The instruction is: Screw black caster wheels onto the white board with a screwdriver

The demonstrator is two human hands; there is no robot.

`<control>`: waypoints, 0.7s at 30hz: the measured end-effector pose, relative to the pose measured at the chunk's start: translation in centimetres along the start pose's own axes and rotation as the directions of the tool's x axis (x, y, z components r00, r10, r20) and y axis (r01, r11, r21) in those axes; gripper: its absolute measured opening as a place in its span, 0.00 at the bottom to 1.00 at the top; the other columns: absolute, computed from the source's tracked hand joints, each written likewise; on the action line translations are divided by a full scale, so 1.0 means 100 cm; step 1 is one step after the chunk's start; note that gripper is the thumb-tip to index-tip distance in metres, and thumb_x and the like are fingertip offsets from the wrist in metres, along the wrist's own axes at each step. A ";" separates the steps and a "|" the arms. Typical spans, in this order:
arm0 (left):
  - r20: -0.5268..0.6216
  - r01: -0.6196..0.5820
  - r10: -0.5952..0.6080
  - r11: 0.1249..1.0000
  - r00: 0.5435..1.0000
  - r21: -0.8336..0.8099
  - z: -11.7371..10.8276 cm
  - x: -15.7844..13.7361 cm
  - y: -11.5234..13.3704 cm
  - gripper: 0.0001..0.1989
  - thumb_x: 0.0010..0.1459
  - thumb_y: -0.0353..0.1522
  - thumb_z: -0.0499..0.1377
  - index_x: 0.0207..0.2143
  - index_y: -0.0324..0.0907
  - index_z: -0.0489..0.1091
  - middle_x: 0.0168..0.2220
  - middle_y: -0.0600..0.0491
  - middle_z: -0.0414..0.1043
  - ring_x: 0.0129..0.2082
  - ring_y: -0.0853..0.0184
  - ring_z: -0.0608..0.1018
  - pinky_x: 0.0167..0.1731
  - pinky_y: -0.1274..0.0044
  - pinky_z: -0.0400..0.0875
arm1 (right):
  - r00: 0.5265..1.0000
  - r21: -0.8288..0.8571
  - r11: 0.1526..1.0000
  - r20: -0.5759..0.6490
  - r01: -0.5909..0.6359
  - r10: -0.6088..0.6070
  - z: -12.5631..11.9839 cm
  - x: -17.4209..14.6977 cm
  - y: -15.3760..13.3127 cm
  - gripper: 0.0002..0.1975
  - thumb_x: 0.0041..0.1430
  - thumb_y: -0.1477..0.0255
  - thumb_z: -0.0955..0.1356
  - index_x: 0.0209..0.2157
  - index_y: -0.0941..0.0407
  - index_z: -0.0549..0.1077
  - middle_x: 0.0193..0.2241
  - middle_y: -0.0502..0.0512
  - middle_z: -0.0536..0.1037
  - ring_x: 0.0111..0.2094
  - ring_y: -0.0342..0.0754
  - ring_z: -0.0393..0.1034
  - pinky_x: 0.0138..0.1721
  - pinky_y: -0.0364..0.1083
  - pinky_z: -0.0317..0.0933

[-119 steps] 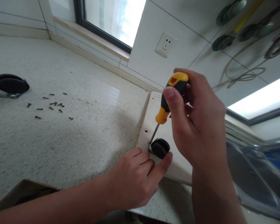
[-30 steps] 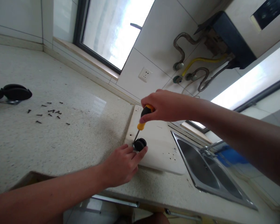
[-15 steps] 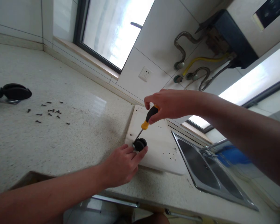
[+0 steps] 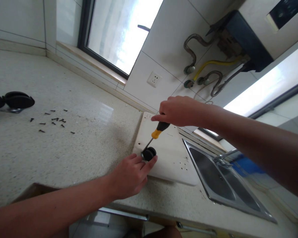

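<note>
My right hand (image 4: 175, 110) is closed around the black top of a yellow-and-black screwdriver (image 4: 157, 132). Its shaft slants down to the base of a black caster wheel (image 4: 149, 153). The caster rests on a white board (image 4: 167, 148) that has small holes near its corners. My left hand (image 4: 132, 173) grips the caster from the near side, fingers on its base and wheel. The screw under the screwdriver tip is too small to make out.
Several dark screws (image 4: 55, 119) lie scattered on the speckled countertop (image 4: 94, 145). More black casters (image 4: 18, 99) sit at the far left. A steel sink (image 4: 211, 175) is right of the board. A wall socket (image 4: 154, 79) and hoses (image 4: 188, 46) are behind.
My right hand has turned and shifted its grip on the screwdriver handle, its fingers now curled over the top. The left hand and caster have stayed in place.
</note>
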State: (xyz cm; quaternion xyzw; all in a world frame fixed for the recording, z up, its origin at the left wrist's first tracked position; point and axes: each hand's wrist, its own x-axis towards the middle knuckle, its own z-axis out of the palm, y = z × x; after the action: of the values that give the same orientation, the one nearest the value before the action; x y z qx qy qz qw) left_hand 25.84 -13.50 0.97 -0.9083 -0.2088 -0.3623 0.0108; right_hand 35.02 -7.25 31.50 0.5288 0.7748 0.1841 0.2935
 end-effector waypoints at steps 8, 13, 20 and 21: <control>-0.012 0.010 -0.010 1.000 1.000 -0.001 0.001 0.000 0.001 0.38 0.66 0.25 0.58 0.76 0.29 0.52 0.51 0.39 0.85 0.46 0.49 0.86 0.46 0.59 0.79 | 0.995 0.049 0.995 -0.055 0.088 -0.086 -0.003 -0.008 -0.007 0.31 0.69 0.41 0.66 0.34 0.55 0.80 0.29 0.59 0.79 0.31 0.49 0.66 0.34 0.50 0.53; -0.018 0.019 -0.019 1.000 1.000 -0.005 0.002 -0.001 0.000 0.39 0.67 0.25 0.57 0.77 0.32 0.50 0.51 0.40 0.86 0.47 0.50 0.86 0.48 0.59 0.78 | 0.989 0.104 0.984 -0.024 0.147 -0.145 -0.006 -0.012 -0.008 0.23 0.66 0.45 0.72 0.42 0.51 0.83 0.34 0.56 0.82 0.36 0.51 0.70 0.37 0.49 0.54; -0.046 0.015 -0.015 1.000 0.999 0.002 0.001 -0.001 0.000 0.39 0.65 0.25 0.57 0.76 0.32 0.50 0.49 0.41 0.86 0.44 0.50 0.86 0.45 0.59 0.79 | 0.999 -0.037 0.999 -0.038 0.033 -0.035 0.000 -0.011 -0.008 0.31 0.72 0.43 0.65 0.38 0.56 0.82 0.32 0.63 0.80 0.35 0.53 0.70 0.35 0.51 0.53; -0.047 0.018 -0.018 1.000 0.999 0.001 0.001 -0.001 0.000 0.39 0.65 0.25 0.57 0.76 0.32 0.50 0.49 0.41 0.86 0.44 0.50 0.86 0.45 0.59 0.79 | 0.998 -0.015 0.998 -0.018 0.067 -0.067 0.000 -0.012 -0.007 0.28 0.71 0.44 0.67 0.40 0.55 0.82 0.34 0.62 0.81 0.36 0.54 0.71 0.35 0.50 0.54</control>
State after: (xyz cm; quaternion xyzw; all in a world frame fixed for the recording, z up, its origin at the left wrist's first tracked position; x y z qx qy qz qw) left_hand 25.80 -13.55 0.85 -0.8976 -0.2168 -0.3837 0.0131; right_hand 34.82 -8.66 31.40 0.4988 0.7933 0.1846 0.2962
